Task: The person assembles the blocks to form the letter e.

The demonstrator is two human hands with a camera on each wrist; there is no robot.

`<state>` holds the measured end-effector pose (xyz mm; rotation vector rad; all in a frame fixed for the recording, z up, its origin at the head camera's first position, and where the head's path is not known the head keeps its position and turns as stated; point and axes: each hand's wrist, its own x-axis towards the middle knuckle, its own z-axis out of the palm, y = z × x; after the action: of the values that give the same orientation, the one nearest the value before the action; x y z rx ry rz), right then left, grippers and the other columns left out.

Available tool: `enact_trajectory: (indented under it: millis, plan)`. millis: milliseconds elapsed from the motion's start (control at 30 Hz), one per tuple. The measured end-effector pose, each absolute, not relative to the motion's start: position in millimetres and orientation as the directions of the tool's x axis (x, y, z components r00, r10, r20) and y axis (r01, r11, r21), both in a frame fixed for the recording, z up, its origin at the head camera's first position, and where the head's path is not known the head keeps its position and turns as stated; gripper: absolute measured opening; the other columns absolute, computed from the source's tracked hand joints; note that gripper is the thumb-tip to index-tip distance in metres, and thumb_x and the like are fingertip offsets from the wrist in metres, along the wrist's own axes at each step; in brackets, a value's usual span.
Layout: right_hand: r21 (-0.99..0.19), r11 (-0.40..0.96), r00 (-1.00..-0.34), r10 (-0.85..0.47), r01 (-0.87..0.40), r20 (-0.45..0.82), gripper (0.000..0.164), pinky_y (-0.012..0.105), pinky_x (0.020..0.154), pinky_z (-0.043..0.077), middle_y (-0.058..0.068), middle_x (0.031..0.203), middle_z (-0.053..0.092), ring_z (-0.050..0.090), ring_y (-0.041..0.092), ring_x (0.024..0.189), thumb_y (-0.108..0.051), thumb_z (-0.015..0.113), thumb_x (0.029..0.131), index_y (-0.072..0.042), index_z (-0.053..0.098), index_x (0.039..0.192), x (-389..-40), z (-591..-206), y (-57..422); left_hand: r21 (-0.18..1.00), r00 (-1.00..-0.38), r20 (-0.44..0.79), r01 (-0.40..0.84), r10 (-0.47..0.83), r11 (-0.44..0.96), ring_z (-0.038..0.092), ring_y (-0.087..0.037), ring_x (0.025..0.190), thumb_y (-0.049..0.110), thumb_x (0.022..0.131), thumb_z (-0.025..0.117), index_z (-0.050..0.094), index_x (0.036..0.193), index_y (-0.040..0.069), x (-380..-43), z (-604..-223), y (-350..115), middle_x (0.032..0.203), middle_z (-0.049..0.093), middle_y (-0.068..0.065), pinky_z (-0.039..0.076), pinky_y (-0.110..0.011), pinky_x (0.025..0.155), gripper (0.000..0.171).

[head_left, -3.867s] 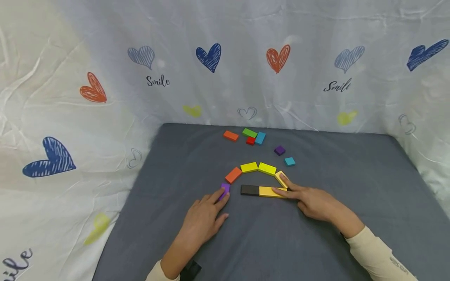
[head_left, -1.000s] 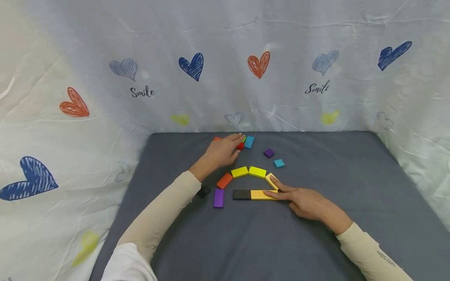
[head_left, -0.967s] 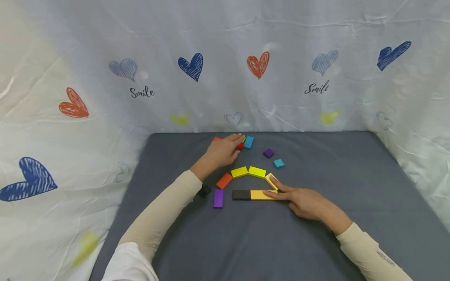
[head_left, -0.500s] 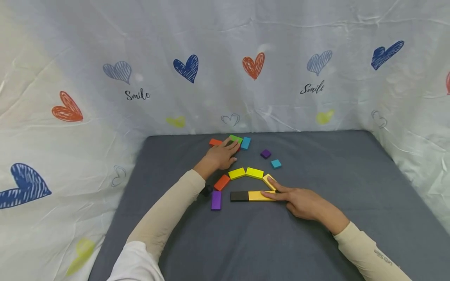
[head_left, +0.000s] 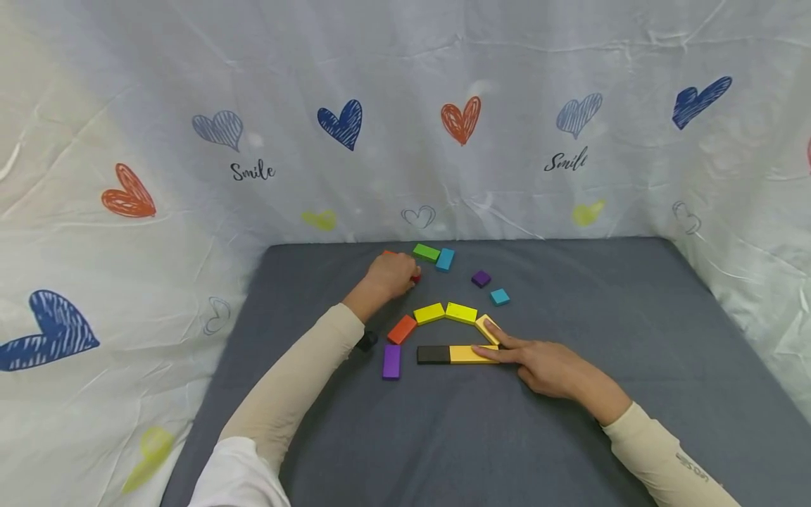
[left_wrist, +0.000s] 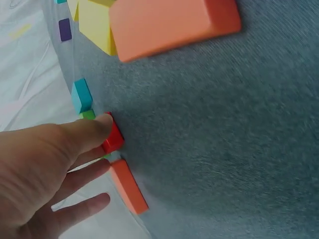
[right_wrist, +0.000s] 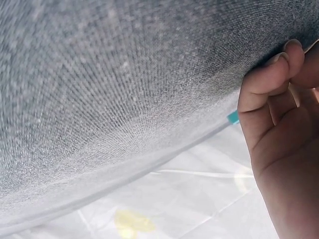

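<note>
My left hand [head_left: 391, 274] is at the far side of the cloth, pinching a small red block [left_wrist: 115, 139] between thumb and fingers. An orange block [left_wrist: 130, 191] lies beside its other fingers in the left wrist view. My right hand [head_left: 550, 366] rests with two fingers extended: one on a slanted pale yellow block [head_left: 484, 327], the other on a flat yellow block [head_left: 465, 354] that adjoins a black block [head_left: 434, 355]. Its remaining fingers are curled under. Two bright yellow blocks [head_left: 461, 313], an orange-red block [head_left: 402, 329] and a purple block [head_left: 391, 362] continue the arc leftward.
Behind the arc lie a green block [head_left: 426, 252] and a blue block [head_left: 445, 259], with a small dark purple block [head_left: 481, 279] and a small teal block [head_left: 500, 296] further right. A heart-printed white curtain [head_left: 393, 169] hangs behind the grey cloth [head_left: 570, 296].
My left hand went from the purple block to the far blocks, then drew the red block left, away from the green and blue ones. The right hand stays on the yellow blocks.
</note>
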<state>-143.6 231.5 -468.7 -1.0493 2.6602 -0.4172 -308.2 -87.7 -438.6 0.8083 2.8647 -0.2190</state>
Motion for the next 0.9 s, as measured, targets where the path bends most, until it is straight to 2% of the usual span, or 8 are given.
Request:
enact_trajectory:
  millis: [133, 267, 433, 567, 667, 900]
  plan:
    - [-0.349, 0.697, -0.709, -0.695, -0.626, -0.116, 0.086, 0.023, 0.048, 0.032, 0.001, 0.177, 0.02, 0.066, 0.017, 0.089, 0.008, 0.06, 0.097, -0.043, 0.04, 0.163, -143.5, -469.5, 231.5, -0.053, -0.838, -0.125, 0.541, 0.532, 0.839, 0.071, -0.02, 0.097, 0.019, 0.1, 0.077, 0.084, 0.113, 0.019, -308.8, -440.5, -93.3, 0.113, 0.077, -0.001, 0.061, -0.043, 0.084, 0.016]
    - [-0.351, 0.697, -0.71, -0.695, -0.626, -0.114, 0.086, 0.023, 0.049, 0.033, 0.0, 0.177, 0.019, 0.068, 0.02, 0.097, 0.008, 0.06, 0.096, -0.044, 0.04, 0.163, -143.5, -470.3, 231.9, -0.016, -0.827, -0.069, 0.56, 0.558, 0.828, 0.072, -0.021, 0.091, 0.012, 0.097, 0.078, 0.085, 0.103, 0.015, -307.6, -442.1, -100.1, 0.104, 0.079, -0.002, 0.061, -0.043, 0.082, 0.009]
    - [-0.35, 0.696, -0.711, -0.695, -0.627, -0.11, 0.087, 0.023, 0.049, 0.033, 0.0, 0.177, 0.019, 0.067, 0.019, 0.092, 0.008, 0.061, 0.096, -0.044, 0.04, 0.163, -143.6, -470.0, 233.3, 0.003, -0.825, -0.025, 0.564, 0.564, 0.825, 0.071, -0.023, 0.09, 0.007, 0.094, 0.08, 0.082, 0.097, 0.012, -304.9, -444.3, -108.3, 0.098, 0.077, -0.003, 0.06, -0.042, 0.082, 0.006]
    - [-0.346, 0.692, -0.708, -0.699, -0.634, -0.101, 0.087, 0.023, 0.047, 0.032, 0.001, 0.176, 0.02, 0.063, 0.016, 0.084, 0.008, 0.061, 0.096, -0.043, 0.041, 0.162, -143.7, -469.5, 233.7, 0.026, -0.826, -0.03, 0.562, 0.563, 0.826, 0.067, -0.024, 0.086, 0.009, 0.093, 0.08, 0.076, 0.102, 0.01, -302.6, -447.2, -115.3, 0.096, 0.072, -0.004, 0.058, -0.043, 0.079, 0.01]
    - [-0.347, 0.692, -0.707, -0.699, -0.632, -0.105, 0.086, 0.022, 0.047, 0.032, 0.001, 0.177, 0.02, 0.064, 0.016, 0.086, 0.008, 0.061, 0.096, -0.043, 0.041, 0.162, -143.3, -469.3, 233.5, 0.07, -0.829, -0.055, 0.553, 0.557, 0.83, 0.063, -0.024, 0.082, 0.012, 0.094, 0.079, 0.074, 0.11, 0.01, -299.5, -448.5, -121.1, 0.096, 0.071, -0.004, 0.055, -0.041, 0.076, 0.017]
    - [-0.351, 0.692, -0.707, -0.699, -0.631, -0.108, 0.085, 0.023, 0.048, 0.032, 0.002, 0.176, 0.02, 0.062, 0.016, 0.083, 0.007, 0.061, 0.096, -0.042, 0.041, 0.163, -142.8, -468.9, 232.9, 0.21, -0.839, -0.054, 0.521, 0.541, 0.828, 0.061, -0.017, 0.086, 0.021, 0.094, 0.078, 0.072, 0.129, 0.011, -285.5, -443.0, -132.2, 0.111, 0.073, -0.001, 0.055, -0.035, 0.078, 0.037]
